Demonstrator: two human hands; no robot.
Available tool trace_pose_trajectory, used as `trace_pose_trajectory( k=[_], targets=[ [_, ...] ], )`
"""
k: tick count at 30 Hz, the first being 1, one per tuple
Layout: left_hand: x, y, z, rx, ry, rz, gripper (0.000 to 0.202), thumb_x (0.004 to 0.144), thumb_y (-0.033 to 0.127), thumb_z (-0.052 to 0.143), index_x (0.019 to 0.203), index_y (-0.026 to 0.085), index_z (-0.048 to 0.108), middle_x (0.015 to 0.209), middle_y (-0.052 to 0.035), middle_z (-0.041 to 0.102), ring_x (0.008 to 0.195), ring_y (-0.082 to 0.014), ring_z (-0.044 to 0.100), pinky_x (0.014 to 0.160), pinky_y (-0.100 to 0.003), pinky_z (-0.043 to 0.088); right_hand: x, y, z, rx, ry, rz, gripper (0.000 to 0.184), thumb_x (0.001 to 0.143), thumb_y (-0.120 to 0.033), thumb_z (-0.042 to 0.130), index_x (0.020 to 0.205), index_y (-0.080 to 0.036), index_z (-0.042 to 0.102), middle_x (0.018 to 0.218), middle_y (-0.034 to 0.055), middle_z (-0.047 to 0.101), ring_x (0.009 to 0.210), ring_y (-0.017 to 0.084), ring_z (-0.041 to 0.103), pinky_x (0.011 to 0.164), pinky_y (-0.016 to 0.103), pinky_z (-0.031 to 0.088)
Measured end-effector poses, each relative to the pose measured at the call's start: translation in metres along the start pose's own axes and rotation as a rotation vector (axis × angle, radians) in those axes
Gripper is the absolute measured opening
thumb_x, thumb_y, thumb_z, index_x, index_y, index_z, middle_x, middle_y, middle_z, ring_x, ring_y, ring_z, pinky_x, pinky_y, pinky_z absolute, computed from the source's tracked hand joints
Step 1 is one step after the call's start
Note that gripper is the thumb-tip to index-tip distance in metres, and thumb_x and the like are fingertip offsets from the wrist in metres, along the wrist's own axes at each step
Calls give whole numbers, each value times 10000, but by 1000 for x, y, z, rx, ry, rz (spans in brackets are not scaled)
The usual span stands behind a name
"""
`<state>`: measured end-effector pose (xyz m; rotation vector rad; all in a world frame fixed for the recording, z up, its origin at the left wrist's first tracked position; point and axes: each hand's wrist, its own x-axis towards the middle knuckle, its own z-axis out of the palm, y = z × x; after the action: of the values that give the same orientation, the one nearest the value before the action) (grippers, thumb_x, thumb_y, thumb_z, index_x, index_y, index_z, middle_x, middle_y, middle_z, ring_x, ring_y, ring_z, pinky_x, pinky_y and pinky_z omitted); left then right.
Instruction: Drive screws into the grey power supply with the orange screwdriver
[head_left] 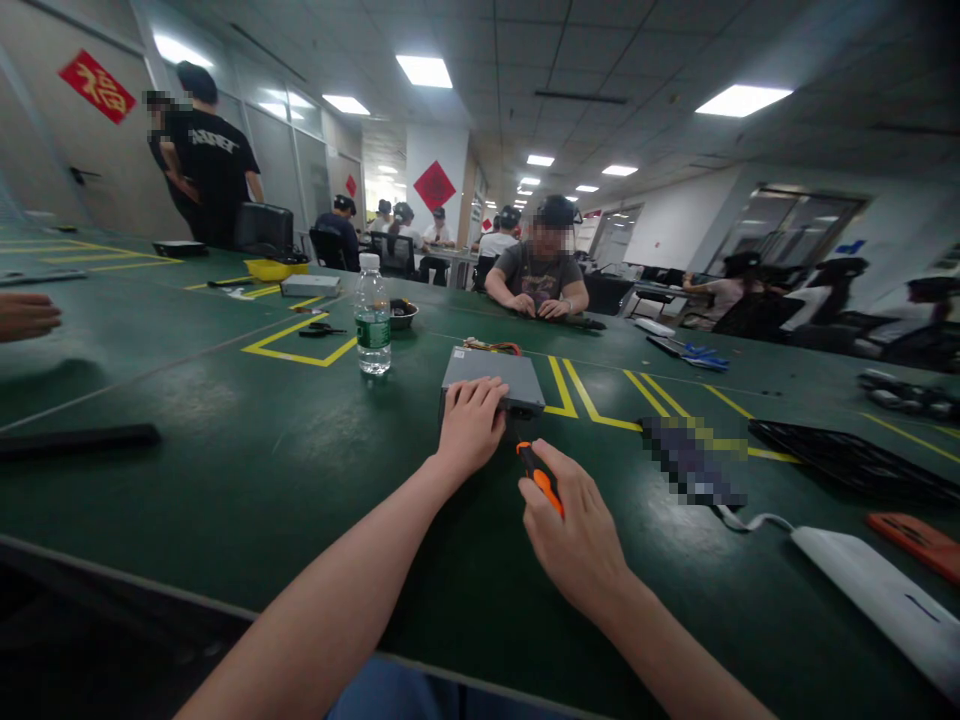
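Note:
A grey metal computer power supply (pixel 517 375) sits on the green tabletop in front of me, with a bundle of coloured wires (pixel 491 346) at its far side. My left hand (pixel 472 420) grips its near left part, fingers laid over the top and the thumb down by the front face. My right hand (pixel 574 520) is closed around an orange and black screwdriver (pixel 541 478). The screwdriver's thin shaft points up toward the front face, close to the socket; I cannot tell whether its tip touches.
Left of the power supply stands a water bottle (pixel 373 320), with a metal bowl (pixel 403 314) behind it. To the right lie a blurred-out device (pixel 690 460) on a white cable, a white power bank (pixel 877 600) and a black panel (pixel 847 458). A person (pixel 544 265) works across the table.

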<state>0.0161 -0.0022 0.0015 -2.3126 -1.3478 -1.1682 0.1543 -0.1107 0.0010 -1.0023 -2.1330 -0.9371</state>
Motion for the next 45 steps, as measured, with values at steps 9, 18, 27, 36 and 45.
trace_pose_trajectory(
  k=[9,18,27,36,45],
  targets=[
    [0,0,-1,-4,-9,-3,314,812,220,481,1124,251,494,1228,-12,535,1164,-191,418,1012,-397,267,-1,2,1,-70,19,47,207,789,-55,501,960,-168,528,1026,128,568,964,189,573,905,443,436],
    [0,1,-1,-7,-7,-12,323,810,219,481,1130,259,492,1231,-7,537,1157,-193,426,1004,-396,271,1,4,-2,10,25,-41,219,819,-75,477,1004,-183,525,1060,123,585,1027,183,557,850,337,489],
    [0,1,-1,-4,-15,-8,311,826,217,457,1134,248,486,1243,-9,528,1160,-195,420,1001,-402,268,1,-3,-1,78,-79,-21,260,803,-66,458,1037,-175,493,1201,182,462,1143,257,465,831,382,488],
    [0,0,-1,-8,-6,-7,307,822,228,471,1127,253,487,1242,0,530,1169,-188,415,1013,-394,257,1,3,-3,32,37,54,109,840,-203,502,942,-164,505,1058,154,575,909,182,603,731,285,515],
    [0,1,-1,-25,-4,-6,318,816,206,464,1130,248,491,1238,-14,534,1163,-201,421,1004,-408,267,2,2,-2,53,-18,-41,164,827,-103,453,956,-171,527,1129,160,544,1056,220,542,789,312,500]
  ],
)
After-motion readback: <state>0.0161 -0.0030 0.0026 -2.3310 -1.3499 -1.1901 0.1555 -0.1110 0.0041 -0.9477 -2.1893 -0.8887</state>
